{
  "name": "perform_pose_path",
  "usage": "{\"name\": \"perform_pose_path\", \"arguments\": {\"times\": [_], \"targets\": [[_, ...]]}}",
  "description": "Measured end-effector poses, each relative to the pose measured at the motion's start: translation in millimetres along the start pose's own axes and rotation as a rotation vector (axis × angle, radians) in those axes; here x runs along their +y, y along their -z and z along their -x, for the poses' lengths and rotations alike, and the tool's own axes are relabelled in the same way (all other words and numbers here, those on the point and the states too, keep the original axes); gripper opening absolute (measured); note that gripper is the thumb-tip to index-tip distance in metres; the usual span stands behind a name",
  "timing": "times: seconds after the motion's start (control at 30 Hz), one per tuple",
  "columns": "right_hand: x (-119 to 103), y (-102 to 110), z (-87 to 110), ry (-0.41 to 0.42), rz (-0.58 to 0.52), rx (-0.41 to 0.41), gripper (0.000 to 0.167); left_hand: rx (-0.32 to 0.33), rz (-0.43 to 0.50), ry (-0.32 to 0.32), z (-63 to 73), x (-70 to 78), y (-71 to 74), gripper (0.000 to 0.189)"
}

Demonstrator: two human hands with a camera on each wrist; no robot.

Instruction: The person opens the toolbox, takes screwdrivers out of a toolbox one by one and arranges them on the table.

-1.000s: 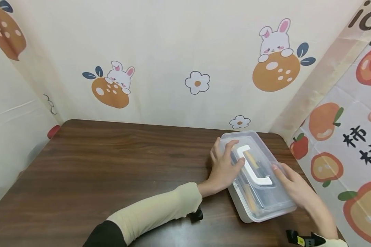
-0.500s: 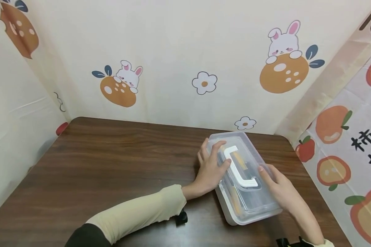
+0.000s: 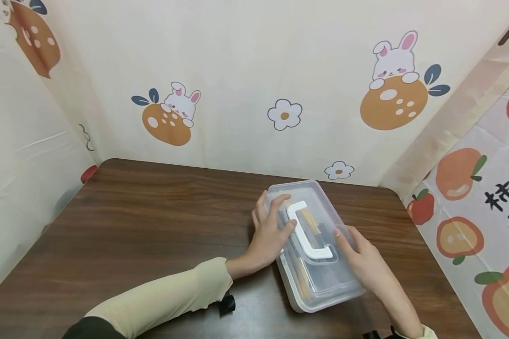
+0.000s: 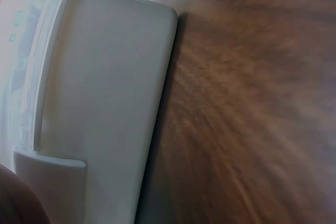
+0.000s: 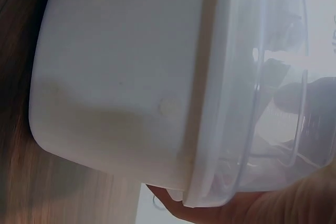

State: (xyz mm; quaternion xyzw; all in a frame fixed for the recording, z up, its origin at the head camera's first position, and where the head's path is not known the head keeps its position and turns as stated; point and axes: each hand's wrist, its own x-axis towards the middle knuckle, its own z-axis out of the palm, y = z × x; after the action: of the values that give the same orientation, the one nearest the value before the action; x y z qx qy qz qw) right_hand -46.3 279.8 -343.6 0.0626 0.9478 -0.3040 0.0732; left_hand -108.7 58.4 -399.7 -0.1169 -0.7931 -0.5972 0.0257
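Note:
A white storage box (image 3: 339, 278) with a clear lid and a white folding handle (image 3: 311, 252) stands at the right of the table in the head view. Tan, stick-like contents show faintly through the lid. My left hand (image 3: 267, 238) grips its left side, thumb on the lid near the handle. On the opposite side my right hand (image 3: 369, 263) holds the lid's edge, thumb on top; its other fingers are mostly hidden. The left wrist view shows the box's side wall (image 4: 110, 77) and a side latch (image 4: 58, 187). In the right wrist view, the lid (image 5: 252, 77) looks seated on the box.
The brown wooden table (image 3: 152, 226) extends to the left of the box. A cream curtain (image 3: 233, 70) with rabbit and fruit prints hangs behind it. Another printed cloth (image 3: 462, 226) hangs along the right edge.
The box has slid left across the table with both hands holding it. The head view has turned slightly left.

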Motion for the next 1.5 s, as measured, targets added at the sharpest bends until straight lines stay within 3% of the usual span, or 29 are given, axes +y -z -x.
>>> {"name": "perform_pose_path", "arguments": {"times": [0.23,0.43,0.83,1.0,1.17,1.27,1.5], "targets": [[-19,-13,-1.3,0.022,-0.002,-0.032,0.072,0.068,0.007,0.004,12.5,-4.4,22.4,0.061],[-35,-25,5.5,0.027,-0.066,-0.032,0.072,0.07,0.002,0.022,19.5,-9.5,42.4,0.061],[-45,-53,20.8,0.084,-0.398,-0.094,0.068,-0.013,-0.015,-0.032,13.0,-25.0,74.8,0.06],[-35,-61,22.7,0.187,-0.621,-0.201,0.058,-0.036,-0.001,-0.045,9.8,-27.7,82.2,0.06],[-28,-68,22.8,0.267,-0.763,-0.279,0.057,-0.066,0.016,-0.068,6.7,-29.7,88.5,0.061],[-28,-74,25.2,0.259,-0.829,-0.279,0.057,-0.08,0.018,-0.081,5.3,-32.1,91.4,0.062],[-39,-88,32.5,0.24,-0.912,-0.175,0.056,-0.141,0.032,-0.105,3.2,-38.1,102.6,0.058]]}}
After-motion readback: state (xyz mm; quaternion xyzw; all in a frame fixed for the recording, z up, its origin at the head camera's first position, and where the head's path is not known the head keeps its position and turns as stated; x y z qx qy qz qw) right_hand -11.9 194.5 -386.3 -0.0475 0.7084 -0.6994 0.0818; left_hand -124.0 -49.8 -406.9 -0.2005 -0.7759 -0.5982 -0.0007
